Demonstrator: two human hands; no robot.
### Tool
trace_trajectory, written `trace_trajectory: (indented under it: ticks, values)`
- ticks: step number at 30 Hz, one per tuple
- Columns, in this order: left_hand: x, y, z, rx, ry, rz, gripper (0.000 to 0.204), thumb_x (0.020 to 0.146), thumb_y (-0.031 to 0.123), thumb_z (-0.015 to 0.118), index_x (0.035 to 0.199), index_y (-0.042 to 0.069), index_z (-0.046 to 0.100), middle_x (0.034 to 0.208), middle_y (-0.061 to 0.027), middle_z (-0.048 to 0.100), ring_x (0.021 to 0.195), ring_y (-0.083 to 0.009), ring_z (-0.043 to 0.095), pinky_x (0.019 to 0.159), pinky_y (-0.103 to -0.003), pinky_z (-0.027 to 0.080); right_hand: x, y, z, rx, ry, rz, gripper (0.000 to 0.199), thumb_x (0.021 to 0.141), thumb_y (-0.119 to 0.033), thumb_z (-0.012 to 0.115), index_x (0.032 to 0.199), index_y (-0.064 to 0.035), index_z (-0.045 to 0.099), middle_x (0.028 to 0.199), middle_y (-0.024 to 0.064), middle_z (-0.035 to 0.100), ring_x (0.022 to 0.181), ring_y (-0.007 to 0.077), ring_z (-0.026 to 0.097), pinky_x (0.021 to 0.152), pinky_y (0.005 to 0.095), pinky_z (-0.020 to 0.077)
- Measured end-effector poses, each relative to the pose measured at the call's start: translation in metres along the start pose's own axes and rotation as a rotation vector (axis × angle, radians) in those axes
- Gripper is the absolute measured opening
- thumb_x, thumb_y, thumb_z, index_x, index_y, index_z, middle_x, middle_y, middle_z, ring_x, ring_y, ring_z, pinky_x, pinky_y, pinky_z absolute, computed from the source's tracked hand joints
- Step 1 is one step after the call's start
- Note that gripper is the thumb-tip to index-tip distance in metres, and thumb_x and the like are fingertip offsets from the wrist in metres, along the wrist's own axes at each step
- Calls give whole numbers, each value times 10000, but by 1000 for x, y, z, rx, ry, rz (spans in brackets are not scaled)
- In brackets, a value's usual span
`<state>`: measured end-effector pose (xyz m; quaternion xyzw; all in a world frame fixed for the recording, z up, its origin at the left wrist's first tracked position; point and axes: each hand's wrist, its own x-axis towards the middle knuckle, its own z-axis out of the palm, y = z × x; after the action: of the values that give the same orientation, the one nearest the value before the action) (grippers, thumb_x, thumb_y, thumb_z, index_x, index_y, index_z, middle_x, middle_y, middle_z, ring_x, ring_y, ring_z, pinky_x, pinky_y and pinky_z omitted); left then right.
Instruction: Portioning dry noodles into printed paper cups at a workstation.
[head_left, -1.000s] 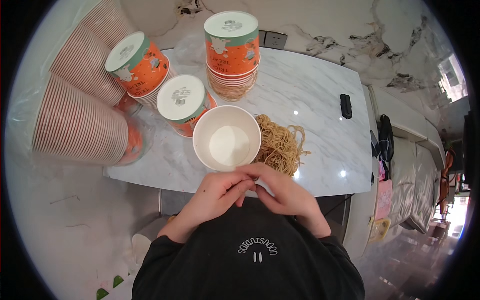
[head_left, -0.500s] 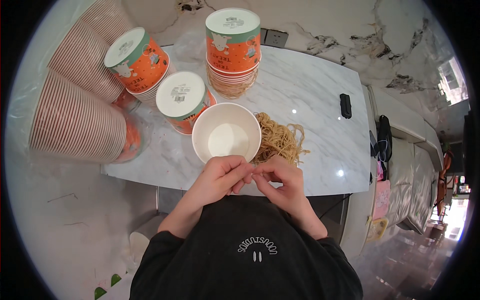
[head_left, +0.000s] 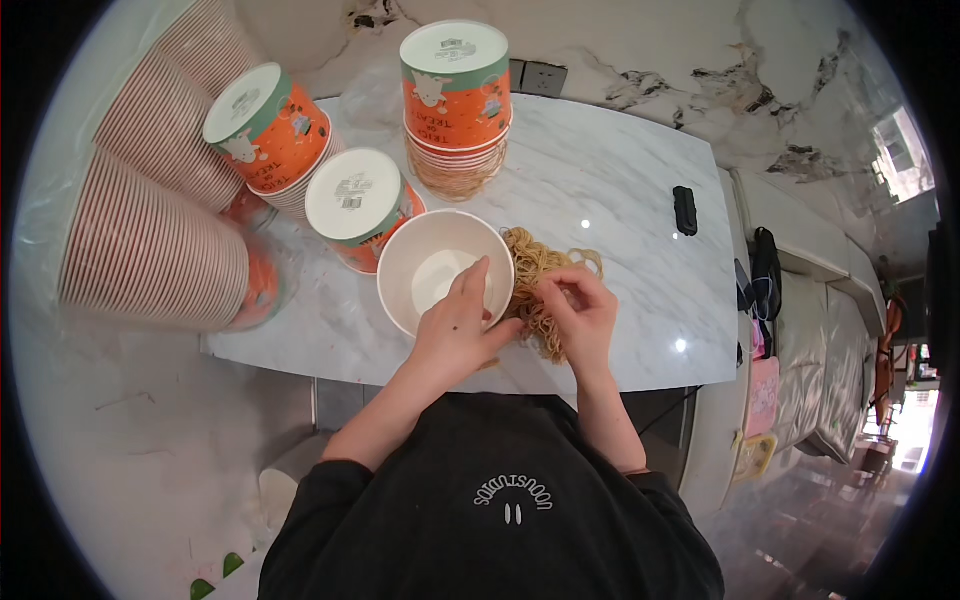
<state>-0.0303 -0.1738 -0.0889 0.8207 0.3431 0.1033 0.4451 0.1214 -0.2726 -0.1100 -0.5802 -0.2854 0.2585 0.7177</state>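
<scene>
An empty white paper bucket stands mouth up near the front of the marble table. My left hand reaches over its near rim, fingers stretched out and thumb apart. Just right of the bucket lies a tangled heap of tan twine. Over that heap my right hand has its thumb and forefinger pinched together; whatever is between the fingertips is too small to make out. Behind the bucket, an upside-down stack of orange and green paper buckets has twine loops around its lower rims.
More upturned buckets and a second stack stand left of the white bucket. Tall nested stacks in clear plastic fill the left side. A small black object lies on the marble table at right. A sofa stands beyond.
My hands were together in front of the bucket and have parted. The left moved forward over the bucket's rim and its fingers opened out; the right moved up onto the twine heap.
</scene>
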Motion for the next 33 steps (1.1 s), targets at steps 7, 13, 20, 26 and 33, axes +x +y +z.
trace_trajectory:
  ticks: [7, 13, 20, 26, 33]
  values:
    - [-15, -8, -25, -210, -182, 14, 860, 849, 71, 667, 1606, 89, 259, 1397, -222, 599, 1015, -239, 673, 835, -369, 552, -1, 22, 10, 83, -180, 200, 84, 949, 11, 687, 1033, 10, 701, 969, 37, 715, 866, 83, 670, 770, 230, 546]
    - [-37, -39, -40, -718, -202, 132, 872, 812, -55, 585, 1609, 86, 260, 1441, -163, 550, 1213, -228, 597, 997, -367, 483, -6, -8, 28, -168, -349, -63, 115, 896, 14, 717, 1011, 19, 728, 1017, 82, 723, 902, 138, 701, 775, 255, 570]
    - [-43, -46, -41, -805, -221, 120, 868, 796, -58, 604, 1592, 61, 280, 1442, -152, 538, 1237, -228, 581, 1032, -388, 472, -5, -29, 43, -485, -389, -248, 141, 855, -1, 738, 997, -2, 739, 955, 87, 736, 814, 183, 725, 685, 278, 595]
    - [-44, -50, -39, -798, -225, 156, 845, 813, -45, 629, 1584, 44, 294, 1427, -149, 553, 1233, -231, 585, 1039, -393, 469, -6, -29, 43, -552, -380, -271, 130, 852, -11, 740, 981, -5, 732, 927, 83, 727, 776, 187, 725, 646, 285, 597]
    - [-39, -36, -38, -1009, -203, -19, 583, 988, 9, 600, 1524, 12, 370, 1367, -149, 598, 1191, -190, 619, 1005, -327, 485, -5, -26, 38, -610, -420, -355, 112, 840, -26, 752, 948, -16, 722, 913, 90, 714, 762, 228, 723, 645, 308, 595]
